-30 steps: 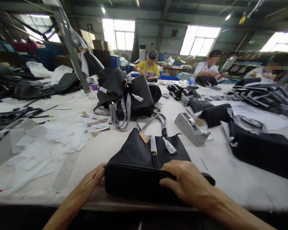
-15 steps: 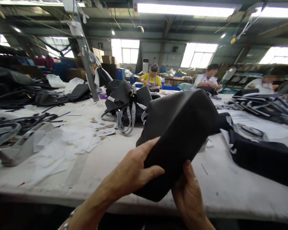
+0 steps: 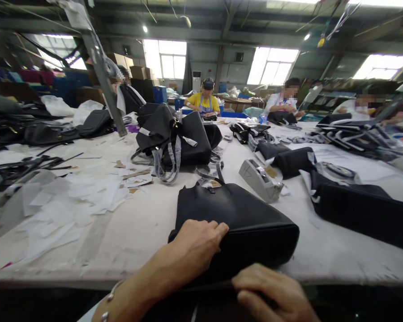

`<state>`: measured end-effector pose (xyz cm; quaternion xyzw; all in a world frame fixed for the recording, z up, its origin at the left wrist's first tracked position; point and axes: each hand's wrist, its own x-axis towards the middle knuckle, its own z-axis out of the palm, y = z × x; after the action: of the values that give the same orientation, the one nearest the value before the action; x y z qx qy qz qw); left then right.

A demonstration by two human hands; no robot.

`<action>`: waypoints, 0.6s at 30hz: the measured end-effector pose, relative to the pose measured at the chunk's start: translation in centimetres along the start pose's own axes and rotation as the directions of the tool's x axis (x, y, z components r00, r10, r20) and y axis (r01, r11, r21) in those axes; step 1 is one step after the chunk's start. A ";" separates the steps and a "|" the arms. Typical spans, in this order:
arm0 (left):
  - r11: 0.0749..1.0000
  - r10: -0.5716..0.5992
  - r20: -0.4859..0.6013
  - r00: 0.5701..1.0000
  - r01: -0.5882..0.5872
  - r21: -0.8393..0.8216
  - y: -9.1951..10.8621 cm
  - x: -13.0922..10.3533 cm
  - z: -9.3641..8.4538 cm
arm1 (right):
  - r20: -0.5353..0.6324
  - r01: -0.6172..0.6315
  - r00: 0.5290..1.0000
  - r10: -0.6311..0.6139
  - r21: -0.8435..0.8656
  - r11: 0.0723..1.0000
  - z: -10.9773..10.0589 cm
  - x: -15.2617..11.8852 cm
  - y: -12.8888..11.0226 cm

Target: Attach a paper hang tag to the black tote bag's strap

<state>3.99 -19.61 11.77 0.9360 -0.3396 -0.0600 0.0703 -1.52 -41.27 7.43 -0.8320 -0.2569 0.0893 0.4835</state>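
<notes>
Lying flat near the table's (image 3: 137, 232) front edge, the black leather tote bag (image 3: 237, 219) has its handles pointing far. The left hand (image 3: 196, 243) grips its near-left corner, fingers curled over the top; the right hand (image 3: 272, 293) clasps the bag's near bottom edge. A grey tape dispenser (image 3: 260, 174) sits just beyond, to the right.

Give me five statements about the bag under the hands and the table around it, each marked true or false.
1. The black handbag lies flat on the white table. True.
2. The left hand rests on the handbag's near end. True.
3. The right hand is raised high above the table. False: it is low at the table's near edge, against the bag's bottom.
4. A grey tape dispenser sits beyond the handbag, to its right. True.
5. The paper scraps lie right of the handbag. False: they lie to its left.
</notes>
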 end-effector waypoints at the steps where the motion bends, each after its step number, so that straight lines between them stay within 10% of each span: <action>1: 0.999 -0.041 -0.046 0.998 0.041 -0.002 0.0 -0.5 0.6 | -0.135 0.101 0.983 -0.126 -0.176 0.979 -2.1 0.5 -0.6; 4: 0.968 -0.239 -0.250 0.938 0.250 0.012 -0.5 -2.1 3.0 | -0.270 0.072 0.924 -0.270 -0.570 0.818 -7.8 2.0 0.0; 8: 0.951 -0.297 -0.406 0.864 0.304 -0.049 -2.5 -3.1 5.7 | -0.152 -0.046 0.988 -0.041 -0.529 0.847 -11.3 3.8 3.9; 18: 0.903 -0.342 -0.025 0.939 0.322 -0.283 -9.0 1.0 3.9 | -0.273 -0.414 0.891 0.363 -0.156 0.897 -5.0 5.4 11.8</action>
<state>9.81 -13.77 6.29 0.9628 -0.1607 -0.0827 0.2008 9.09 -47.01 0.48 -0.9174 -0.0329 0.0572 0.3924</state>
